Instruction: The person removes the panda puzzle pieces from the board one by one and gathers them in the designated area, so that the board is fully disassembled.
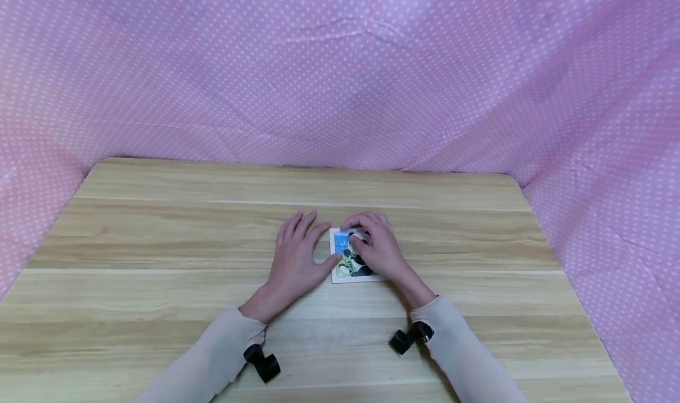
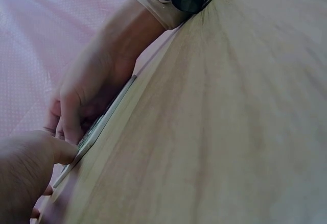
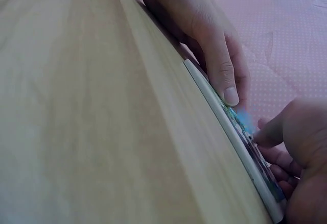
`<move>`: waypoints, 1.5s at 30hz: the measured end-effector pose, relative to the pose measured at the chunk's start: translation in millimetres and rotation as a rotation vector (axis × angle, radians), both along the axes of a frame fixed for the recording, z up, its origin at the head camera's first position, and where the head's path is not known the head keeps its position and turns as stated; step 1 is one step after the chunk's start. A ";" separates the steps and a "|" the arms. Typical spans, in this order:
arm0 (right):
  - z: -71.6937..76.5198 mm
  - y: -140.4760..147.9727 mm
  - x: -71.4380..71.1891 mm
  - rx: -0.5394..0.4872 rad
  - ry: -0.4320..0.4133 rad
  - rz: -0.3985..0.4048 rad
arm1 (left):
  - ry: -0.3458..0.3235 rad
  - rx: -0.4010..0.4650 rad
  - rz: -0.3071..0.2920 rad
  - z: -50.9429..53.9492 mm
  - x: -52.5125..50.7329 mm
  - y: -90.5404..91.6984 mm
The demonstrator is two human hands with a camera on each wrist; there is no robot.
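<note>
A small flat board [image 1: 344,265] with a white border and a panda picture lies on the wooden table. My left hand [image 1: 298,258] rests at its left side with fingers stretched out, and its thumb lies on the left border. Over the upper right part of the picture is my right hand [image 1: 378,246], fingers bent and thumb low against the surface. In the right wrist view, the right thumb [image 3: 273,132] touches the picture beside the board's pale edge [image 3: 230,132]. Whether anything is pinched under those fingers is hidden.
The light wooden table [image 1: 159,232] spreads around both hands, with rounded far corners. A pink cloth with white dots [image 1: 340,84] hangs behind it and along its sides. Black devices [image 1: 261,363] are strapped to both sleeved wrists.
</note>
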State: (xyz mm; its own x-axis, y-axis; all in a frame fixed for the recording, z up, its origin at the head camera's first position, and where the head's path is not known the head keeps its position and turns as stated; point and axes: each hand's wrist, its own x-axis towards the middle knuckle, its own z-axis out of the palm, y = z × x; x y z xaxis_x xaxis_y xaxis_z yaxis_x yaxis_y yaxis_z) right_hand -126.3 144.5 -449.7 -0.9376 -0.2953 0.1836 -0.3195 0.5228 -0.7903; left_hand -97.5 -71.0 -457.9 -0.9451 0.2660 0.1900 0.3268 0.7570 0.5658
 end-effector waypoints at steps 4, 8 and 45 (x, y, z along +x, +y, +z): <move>0.2 -0.3 0.5 -0.014 -0.017 -0.016 | -0.004 -0.005 -0.001 -0.4 -0.1 0.0; -1.1 0.0 0.4 0.030 0.008 -0.033 | -0.007 -0.012 -0.002 -0.6 -0.3 0.3; -3.8 -0.7 3.6 -0.220 -0.116 -0.140 | 0.014 0.020 0.000 -1.3 0.0 -0.4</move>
